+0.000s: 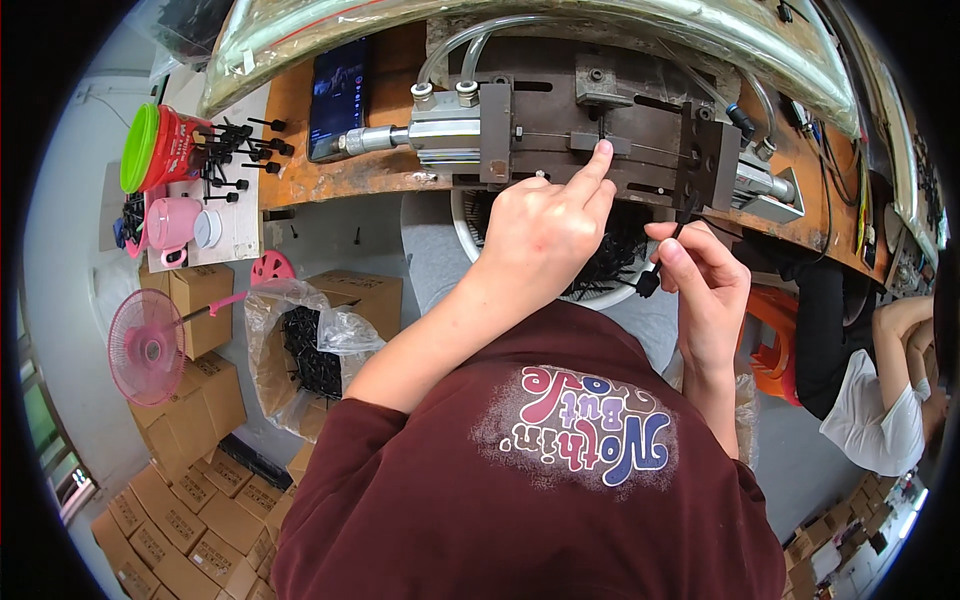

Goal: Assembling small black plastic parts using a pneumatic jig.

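My left hand [545, 235] covers most of the white basin [462, 222] and the black parts [600, 268] in it — too tangled and small to tell one from another. Whatever my right hand [705, 290] pinches is mostly buried in my fingers [672, 252], only a dark tip [647, 285] showing. The person [880, 400] beside me is cut off at the rim.

Orange workbench [290, 120] carrying a metal pneumatic fixture [600, 130] at centre, a dark phone [338, 95] toward its left end (screen up).
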`<state>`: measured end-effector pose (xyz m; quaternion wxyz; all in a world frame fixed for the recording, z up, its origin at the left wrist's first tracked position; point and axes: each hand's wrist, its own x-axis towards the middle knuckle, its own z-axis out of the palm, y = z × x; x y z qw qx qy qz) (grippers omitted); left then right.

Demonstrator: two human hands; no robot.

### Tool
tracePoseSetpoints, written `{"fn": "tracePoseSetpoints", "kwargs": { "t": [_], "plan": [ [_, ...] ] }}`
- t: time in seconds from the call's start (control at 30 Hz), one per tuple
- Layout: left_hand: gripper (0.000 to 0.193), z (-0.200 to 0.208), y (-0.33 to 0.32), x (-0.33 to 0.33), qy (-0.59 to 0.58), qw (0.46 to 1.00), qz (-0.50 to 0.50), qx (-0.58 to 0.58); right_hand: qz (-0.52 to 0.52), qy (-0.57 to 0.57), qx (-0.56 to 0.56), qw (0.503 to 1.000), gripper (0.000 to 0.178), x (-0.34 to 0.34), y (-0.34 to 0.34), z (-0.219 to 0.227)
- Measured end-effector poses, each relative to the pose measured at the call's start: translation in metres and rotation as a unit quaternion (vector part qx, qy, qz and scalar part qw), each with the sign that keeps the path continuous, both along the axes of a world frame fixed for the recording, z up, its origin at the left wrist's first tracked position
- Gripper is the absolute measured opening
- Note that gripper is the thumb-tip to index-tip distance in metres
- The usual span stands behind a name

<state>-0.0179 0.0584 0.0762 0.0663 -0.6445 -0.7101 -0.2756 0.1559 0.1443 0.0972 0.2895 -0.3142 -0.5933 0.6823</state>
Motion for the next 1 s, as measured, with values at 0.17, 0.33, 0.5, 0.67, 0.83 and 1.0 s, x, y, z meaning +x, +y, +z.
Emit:
{"fn": "tracePoseSetpoints", "kwargs": {
  "t": [0.17,0.33,0.5,0.67,0.83,1.0],
  "plan": [
    [0.021,0.001,-0.001,-0.001,0.000,1.000,-0.001,0.000,-0.011,0.024,-0.087,0.996,0.009,0.002,0.003,-0.001],
    [0.021,-0.002,-0.001,-0.001,-0.015,1.000,0.001,0.007,-0.021,0.019,-0.105,0.994,0.012,0.003,0.003,-0.003],
    [0.023,0.008,-0.009,-0.003,-0.022,0.999,-0.028,-0.012,-0.036,0.006,-0.113,0.993,0.016,-0.001,0.001,0.000],
    [0.032,0.025,-0.031,-0.003,-0.099,0.989,-0.107,-0.029,-0.039,-0.028,-0.112,0.993,0.018,-0.007,0.000,0.003],
    [0.032,0.030,-0.033,0.003,-0.199,0.966,-0.162,0.044,-0.002,-0.015,-0.126,0.992,0.017,-0.013,-0.004,0.001],
    [0.033,0.031,-0.031,0.010,-0.206,0.959,-0.183,0.062,0.045,0.004,-0.139,0.989,0.015,-0.017,-0.006,0.001]
  ]
}}
